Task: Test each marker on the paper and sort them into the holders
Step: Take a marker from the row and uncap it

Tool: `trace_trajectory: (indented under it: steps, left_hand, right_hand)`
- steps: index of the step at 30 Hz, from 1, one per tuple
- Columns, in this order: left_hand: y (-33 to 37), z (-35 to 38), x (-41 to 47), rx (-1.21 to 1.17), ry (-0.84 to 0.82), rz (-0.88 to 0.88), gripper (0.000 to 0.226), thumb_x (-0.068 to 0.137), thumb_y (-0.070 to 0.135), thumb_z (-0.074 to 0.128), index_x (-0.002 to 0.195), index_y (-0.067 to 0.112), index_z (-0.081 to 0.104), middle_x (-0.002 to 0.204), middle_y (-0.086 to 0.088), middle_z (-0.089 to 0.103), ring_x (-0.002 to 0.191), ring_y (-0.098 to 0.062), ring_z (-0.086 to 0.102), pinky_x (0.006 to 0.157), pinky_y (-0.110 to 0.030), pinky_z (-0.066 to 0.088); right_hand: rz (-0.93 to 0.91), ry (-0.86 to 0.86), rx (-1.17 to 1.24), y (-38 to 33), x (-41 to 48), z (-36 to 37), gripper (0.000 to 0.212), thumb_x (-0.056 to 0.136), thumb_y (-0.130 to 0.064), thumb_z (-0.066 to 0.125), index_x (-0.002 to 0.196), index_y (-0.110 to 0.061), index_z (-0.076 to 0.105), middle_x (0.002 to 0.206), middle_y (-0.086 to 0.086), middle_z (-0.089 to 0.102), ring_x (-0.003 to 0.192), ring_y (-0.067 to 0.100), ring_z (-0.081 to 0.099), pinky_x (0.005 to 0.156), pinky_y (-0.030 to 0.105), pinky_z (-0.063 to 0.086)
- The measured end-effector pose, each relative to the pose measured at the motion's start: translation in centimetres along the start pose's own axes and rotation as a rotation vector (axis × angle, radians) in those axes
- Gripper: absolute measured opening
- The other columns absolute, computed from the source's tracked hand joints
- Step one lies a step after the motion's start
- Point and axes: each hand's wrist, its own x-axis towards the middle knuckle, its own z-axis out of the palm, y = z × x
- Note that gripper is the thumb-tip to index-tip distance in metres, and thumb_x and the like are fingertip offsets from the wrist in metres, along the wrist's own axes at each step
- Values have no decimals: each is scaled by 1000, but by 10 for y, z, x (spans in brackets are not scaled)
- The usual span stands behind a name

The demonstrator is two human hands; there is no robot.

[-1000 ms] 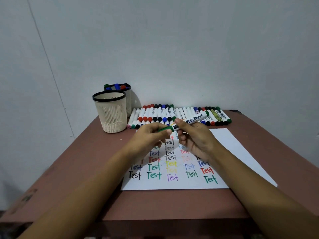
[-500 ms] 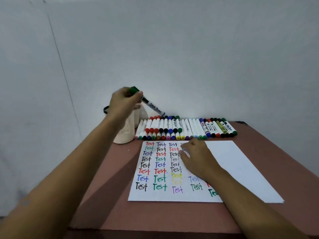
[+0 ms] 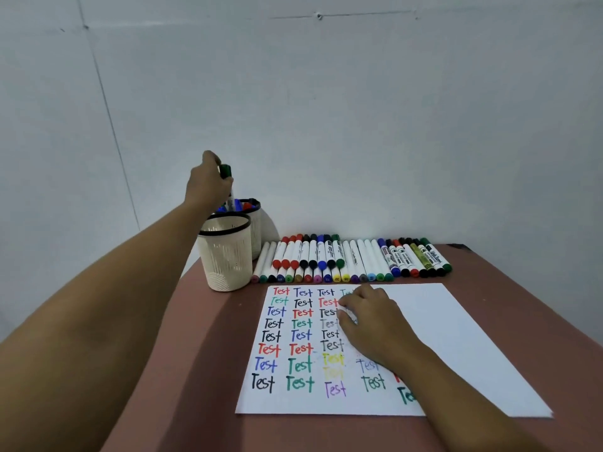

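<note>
Holding a green-capped marker (image 3: 225,171) upright, cap end up, the left hand (image 3: 208,181) hangs directly above the rear holder (image 3: 255,223); its grip is closed round the marker barrel, and the lower end of the barrel stands at the holder's rim among the blue and red markers already inside. The front holder (image 3: 225,252) stands just before the rear one, touching or nearly touching it, at the back-left corner of the counter (image 3: 195,353), close to the left edge. The marker row (image 3: 352,259) lies side by side along the back edge, starting just right of the holders and ending short of the back-right corner. The paper (image 3: 456,337) lies flat in front of the row, with a narrow strip of bare counter between them. The right hand (image 3: 368,321) rests palm down on the paper, grip relaxed and holding nothing, partly covering the columns of the word "Test". The right half of the paper is blank. Bare counter runs beside the sheet on the left, near and right sides. The counter surface is reddish brown; a plain pale grey wall (image 3: 359,109) rises behind it.
</note>
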Motion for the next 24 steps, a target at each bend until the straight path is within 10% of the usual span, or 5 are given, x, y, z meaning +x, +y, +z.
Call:
trace_trajectory:
  steps: [10,17,24]
  left_hand:
    - [-17,21,2,368,-294,70,30,93,21,51,112,0,62,115,-18,61,99,-29,54,75,-32,41]
    - [26,13,-47,147,-109,373,29,93,15,52,119,5,60,116,-13,62,104,-25,58,89,-31,43]
    - [30,42,-132,94,-303,446,30,95,25,47,118,12,61,115,-7,63,97,-18,60,87,-33,51]
  right_hand:
    - [1,-1,-6,3,3,1,38,98,-35,41,132,-22,53,129,0,49,118,21,42,97,31,37]
    - [12,-21,-9,1,1,2,38,99,-35,40,132,-22,53,130,0,49,119,19,41,98,30,35]
    - [-2,-64,-53,-4,4,-4,38,99,-33,39,130,-17,54,129,5,49,118,25,42,96,34,37]
